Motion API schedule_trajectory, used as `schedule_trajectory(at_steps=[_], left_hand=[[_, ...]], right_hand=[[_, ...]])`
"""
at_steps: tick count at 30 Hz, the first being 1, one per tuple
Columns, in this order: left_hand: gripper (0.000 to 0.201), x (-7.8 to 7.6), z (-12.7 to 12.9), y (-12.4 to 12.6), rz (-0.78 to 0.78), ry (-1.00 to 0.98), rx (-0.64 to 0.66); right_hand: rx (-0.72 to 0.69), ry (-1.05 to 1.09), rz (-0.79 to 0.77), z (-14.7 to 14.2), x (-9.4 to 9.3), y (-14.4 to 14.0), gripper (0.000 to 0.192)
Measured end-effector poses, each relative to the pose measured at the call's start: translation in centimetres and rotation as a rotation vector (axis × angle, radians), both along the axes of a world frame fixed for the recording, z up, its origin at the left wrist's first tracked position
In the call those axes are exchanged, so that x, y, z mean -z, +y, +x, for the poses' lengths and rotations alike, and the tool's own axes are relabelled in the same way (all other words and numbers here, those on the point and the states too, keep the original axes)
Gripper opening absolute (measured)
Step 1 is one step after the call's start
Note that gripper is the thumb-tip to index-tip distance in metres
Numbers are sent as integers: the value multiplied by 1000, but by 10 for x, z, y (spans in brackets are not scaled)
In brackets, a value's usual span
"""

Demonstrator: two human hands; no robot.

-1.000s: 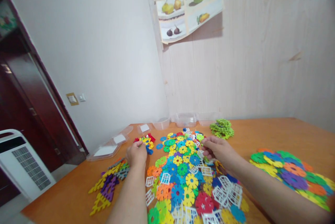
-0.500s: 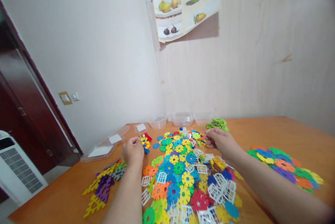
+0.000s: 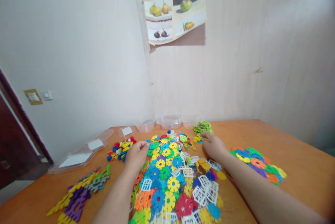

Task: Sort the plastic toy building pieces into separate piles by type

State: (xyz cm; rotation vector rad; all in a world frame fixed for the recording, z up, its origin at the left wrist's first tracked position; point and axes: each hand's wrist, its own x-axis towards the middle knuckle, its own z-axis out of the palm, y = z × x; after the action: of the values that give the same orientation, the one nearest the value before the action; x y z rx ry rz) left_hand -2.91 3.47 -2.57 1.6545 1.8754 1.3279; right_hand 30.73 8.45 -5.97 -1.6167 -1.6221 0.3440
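Observation:
My left hand [image 3: 138,154] is closed in a pinch over the left edge of a long pile of colourful flower-shaped plastic discs [image 3: 173,184]. Between its fingertips I cannot make out what is held; a thin yellow edge shows beside them. To its left lies a small heap of red, yellow and blue pieces [image 3: 120,150]. My right hand [image 3: 214,147] is at the far right side of the pile, just in front of a clump of light green pieces [image 3: 202,128]. Its fingers are bent together, and whatever they hold is hidden. White window-shaped lattice pieces [image 3: 205,191] lie among the discs.
Purple, yellow and grey notched pieces [image 3: 78,196] lie at the left, larger discs [image 3: 258,163] at the right. Clear plastic containers [image 3: 170,122] stand along the wall, with lids [image 3: 75,161] flat on the table's left side. A fruit picture [image 3: 175,18] hangs above.
The view has turned right, so the scene sits further left. My left hand has moved right, from beside the red, yellow and blue heap to the disc pile. My right hand is nearer the green clump.

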Motion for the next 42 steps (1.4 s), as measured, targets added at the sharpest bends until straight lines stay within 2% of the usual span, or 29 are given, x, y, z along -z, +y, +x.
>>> schedule_trajectory(at_steps=[8, 15, 22, 26, 31, 35, 38, 42], left_hand=[[52, 21, 1, 13, -152, 147, 89], [61, 33, 2, 18, -196, 195, 125], [56, 23, 11, 8, -225, 221, 180], [51, 22, 11, 9, -192, 230, 187], [47, 23, 11, 9, -188, 276, 229], [47, 17, 17, 3, -199, 283, 233], [42, 13, 20, 0, -172, 273, 227], [37, 11, 22, -1, -151, 290, 244]], right_hand=[[-88, -292, -7, 1, -7, -5, 51], [-154, -449, -44, -10, 1, -8, 58], [-134, -458, -35, -15, -6, -12, 45], [-89, -449, -22, -13, -8, -12, 44], [-131, -492, 12, -19, -6, -15, 48], [-97, -497, 18, -24, -10, -19, 33], [-84, -493, 31, -28, -12, -22, 32], [-151, -506, 11, -35, -10, -21, 39]])
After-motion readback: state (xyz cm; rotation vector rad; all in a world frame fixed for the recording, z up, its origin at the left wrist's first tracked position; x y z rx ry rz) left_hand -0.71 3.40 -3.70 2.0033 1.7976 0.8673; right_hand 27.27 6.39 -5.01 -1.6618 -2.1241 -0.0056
